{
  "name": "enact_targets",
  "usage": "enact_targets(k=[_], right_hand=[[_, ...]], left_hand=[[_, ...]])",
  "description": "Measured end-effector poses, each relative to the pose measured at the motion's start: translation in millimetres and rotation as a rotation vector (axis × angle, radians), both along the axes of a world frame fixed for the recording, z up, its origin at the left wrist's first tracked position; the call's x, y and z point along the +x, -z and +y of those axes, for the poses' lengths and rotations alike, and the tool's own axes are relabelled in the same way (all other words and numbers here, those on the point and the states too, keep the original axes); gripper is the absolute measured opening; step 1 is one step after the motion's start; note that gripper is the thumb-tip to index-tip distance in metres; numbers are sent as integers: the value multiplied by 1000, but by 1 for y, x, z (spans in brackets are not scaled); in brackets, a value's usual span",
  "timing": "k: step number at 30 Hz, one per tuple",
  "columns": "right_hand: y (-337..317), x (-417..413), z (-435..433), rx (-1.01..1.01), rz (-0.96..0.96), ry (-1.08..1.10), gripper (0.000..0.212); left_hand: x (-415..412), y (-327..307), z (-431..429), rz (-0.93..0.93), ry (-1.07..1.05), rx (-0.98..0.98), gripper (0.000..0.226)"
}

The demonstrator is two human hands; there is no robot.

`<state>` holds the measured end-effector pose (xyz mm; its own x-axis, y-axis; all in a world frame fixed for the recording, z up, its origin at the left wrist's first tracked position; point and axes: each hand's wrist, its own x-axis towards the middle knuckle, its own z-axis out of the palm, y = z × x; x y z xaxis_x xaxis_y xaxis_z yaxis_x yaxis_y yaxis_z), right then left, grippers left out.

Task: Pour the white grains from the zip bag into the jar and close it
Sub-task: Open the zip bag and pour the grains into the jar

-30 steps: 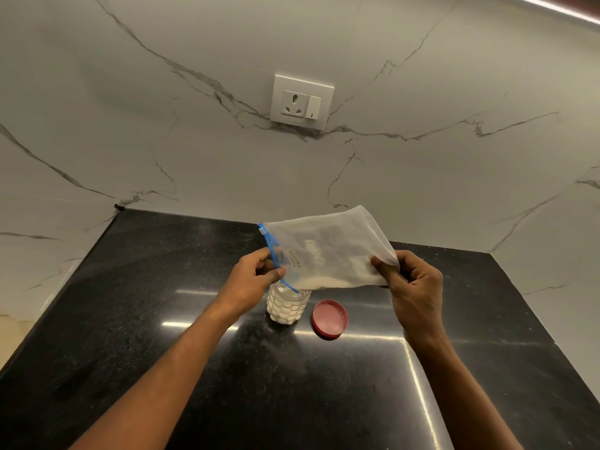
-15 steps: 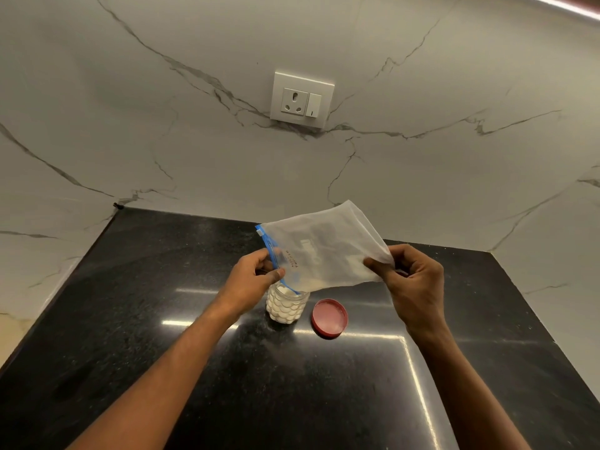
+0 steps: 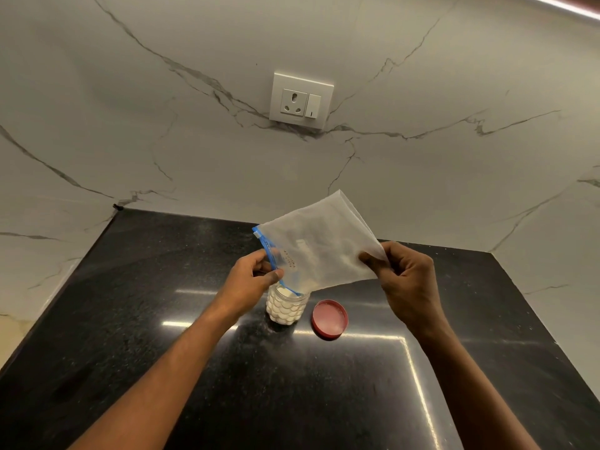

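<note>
A clear zip bag [image 3: 319, 246] with a blue zip strip hangs tilted over a small textured jar [image 3: 285, 308] on the black counter. The bag's open zip corner points down into the jar's mouth, and a few white grains sit at that low corner. The jar looks filled with white grains. My left hand [image 3: 255, 280] pinches the bag at the zip end, just above the jar. Higher up, my right hand [image 3: 404, 280] grips the bag's bottom edge. A red lid [image 3: 329, 318] lies flat on the counter just right of the jar.
The black polished counter [image 3: 227, 384] meets white marble walls at the back and both sides. A white power socket with a switch [image 3: 302, 100] is set in the back wall above the work spot.
My right hand has lifted the bag's bottom end higher, so the bag tilts more steeply toward the jar. Fewer grains show inside the bag. My left hand has stayed at the jar's mouth.
</note>
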<state>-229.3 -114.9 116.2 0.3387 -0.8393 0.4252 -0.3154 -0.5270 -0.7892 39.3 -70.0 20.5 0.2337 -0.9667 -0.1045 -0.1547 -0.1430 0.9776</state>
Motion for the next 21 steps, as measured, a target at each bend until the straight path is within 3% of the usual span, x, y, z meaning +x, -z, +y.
enact_targets(k=[4, 6, 9, 16, 21], right_hand=[[-4, 5, 1, -31, 16, -7, 9], [-6, 8, 2, -67, 7, 22, 26], [-6, 9, 0, -49, 56, -17, 5], [-7, 11, 0, -114, 86, 59, 10], [-7, 13, 4, -104, 107, -39, 18]], left_hand=[[1, 1, 2, 10, -20, -2, 30], [0, 1, 3, 13, -26, -5, 31], [0, 0, 3, 30, -30, -4, 32], [2, 1, 5, 56, -29, -12, 30], [1, 3, 5, 62, -34, -11, 30]])
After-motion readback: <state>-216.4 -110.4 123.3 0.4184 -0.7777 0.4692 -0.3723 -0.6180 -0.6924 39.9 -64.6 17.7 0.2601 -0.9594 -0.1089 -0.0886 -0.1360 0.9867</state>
